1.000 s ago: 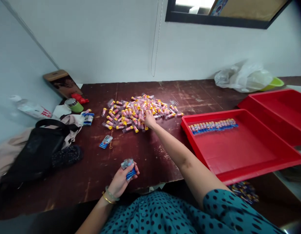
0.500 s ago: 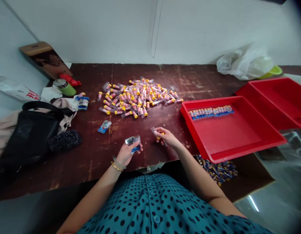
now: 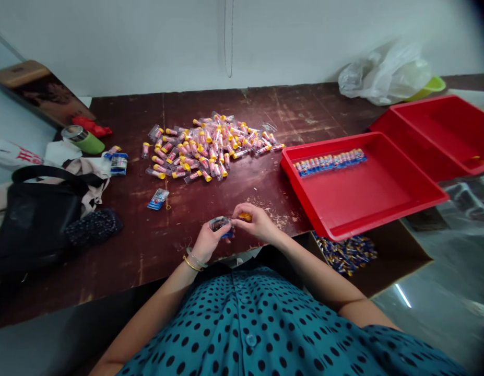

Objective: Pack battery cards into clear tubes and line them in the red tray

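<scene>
My left hand (image 3: 208, 242) is closed on a small stack of blue printed cards (image 3: 217, 224), low over the table near its front edge. My right hand (image 3: 258, 223) is closed around a small tube, of which mainly the yellow cap (image 3: 245, 216) shows; the fingers cover the rest. The right fingertips meet the left thumb at the edge of the cards. Beyond both hands lies a heap of clear tubes (image 3: 210, 146) with yellow caps and pink contents. Another few blue cards (image 3: 158, 199) lie flat to the left.
A red tray (image 3: 367, 193) on the right holds a row of blue-wrapped tubes (image 3: 330, 161). Behind it stands another red tray (image 3: 441, 117). Below is a cardboard box (image 3: 402, 256) of wrapped tubes. At left are a black bag (image 3: 38, 214) and a green cup (image 3: 89, 142).
My right hand has come left and now touches the cards in my left hand. The tube stays in my right hand. The whole view has shifted a little.
</scene>
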`<state>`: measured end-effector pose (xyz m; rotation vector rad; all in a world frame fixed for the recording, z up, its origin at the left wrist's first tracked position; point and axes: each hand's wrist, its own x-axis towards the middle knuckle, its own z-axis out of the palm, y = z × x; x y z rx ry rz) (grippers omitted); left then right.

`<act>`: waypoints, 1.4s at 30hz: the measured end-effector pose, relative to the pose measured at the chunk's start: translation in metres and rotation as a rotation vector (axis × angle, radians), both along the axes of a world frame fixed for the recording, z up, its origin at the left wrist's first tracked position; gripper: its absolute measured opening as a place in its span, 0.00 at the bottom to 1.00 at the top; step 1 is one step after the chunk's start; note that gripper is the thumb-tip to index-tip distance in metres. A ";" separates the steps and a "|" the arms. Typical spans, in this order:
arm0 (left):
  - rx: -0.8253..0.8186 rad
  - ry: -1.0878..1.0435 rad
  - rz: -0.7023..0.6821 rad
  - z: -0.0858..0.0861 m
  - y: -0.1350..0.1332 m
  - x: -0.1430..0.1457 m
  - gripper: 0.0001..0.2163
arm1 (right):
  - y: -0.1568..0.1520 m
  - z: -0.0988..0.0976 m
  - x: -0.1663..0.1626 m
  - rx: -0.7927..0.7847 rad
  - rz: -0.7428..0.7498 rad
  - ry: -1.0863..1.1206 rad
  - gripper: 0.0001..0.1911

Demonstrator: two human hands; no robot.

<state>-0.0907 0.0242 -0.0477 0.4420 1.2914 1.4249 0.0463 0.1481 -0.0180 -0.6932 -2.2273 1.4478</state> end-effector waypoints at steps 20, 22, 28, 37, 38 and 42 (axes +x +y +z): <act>-0.008 -0.060 -0.007 -0.010 -0.008 -0.010 0.14 | 0.033 0.015 0.006 -0.580 -0.232 0.183 0.20; 0.008 -0.055 -0.027 -0.009 -0.007 -0.009 0.14 | 0.029 0.017 0.002 -0.608 -0.214 0.184 0.20; -0.022 -0.126 -0.048 -0.001 -0.009 -0.008 0.16 | 0.021 0.024 -0.005 -0.604 -0.144 0.169 0.19; -0.048 -0.197 -0.160 0.001 -0.006 0.005 0.16 | 0.011 0.004 -0.001 -0.206 -0.222 0.133 0.15; -0.040 -0.183 -0.160 0.001 -0.005 0.008 0.16 | 0.008 -0.002 0.001 -0.179 -0.237 0.116 0.14; -0.030 -0.195 -0.174 0.001 -0.004 0.015 0.16 | -0.011 -0.021 0.014 -0.281 -0.269 0.076 0.16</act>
